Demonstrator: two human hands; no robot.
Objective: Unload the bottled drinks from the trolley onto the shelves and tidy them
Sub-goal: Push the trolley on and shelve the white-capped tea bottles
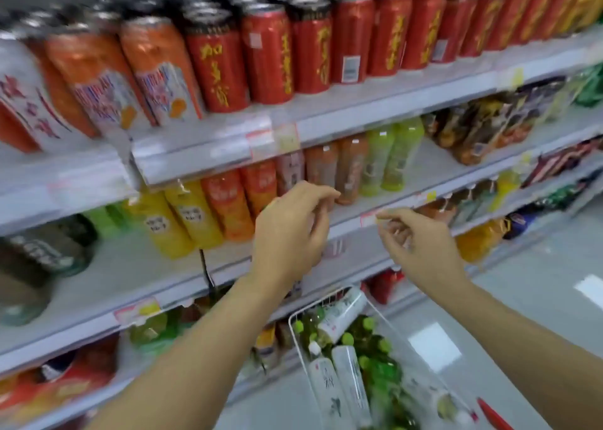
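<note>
1. The bottled drinks (pixel 346 374) lie heaped in the trolley (pixel 326 299), a white wire basket at the lower middle of the view. Pale bottles with white labels lie on their sides, on top of green-capped bottles (pixel 368 323) of yellow-green drink.
2. A red handle (pixel 492 411) shows at the trolley's near right corner.
3. Both hands are raised in front of the shelves (pixel 326 119), above the trolley and well apart from its bottles. Neither hand holds a bottle.
4. The left hand (pixel 290 230) is seen from the back, its fingers loosely curled and holding nothing. Its fingertips reach to the base of a brownish bottle (pixel 352 168) on the middle shelf. Blur hides whether they touch it.
5. The right hand (pixel 421 243) is just beside the left, fingers half curled inward and holding nothing visible. Its forefinger points at a price label (pixel 368 219) on the shelf edge.
6. The middle shelf carries a row of upright bottles: yellow bottles (pixel 182 217), orange bottles (pixel 228 201), the brownish ones, then green bottles (pixel 391 155).
7. The shelf above carries orange cans (pixel 153 70) and red cans (pixel 274 54).
8. The lower shelves carry more drinks, too blurred to tell apart.
</note>
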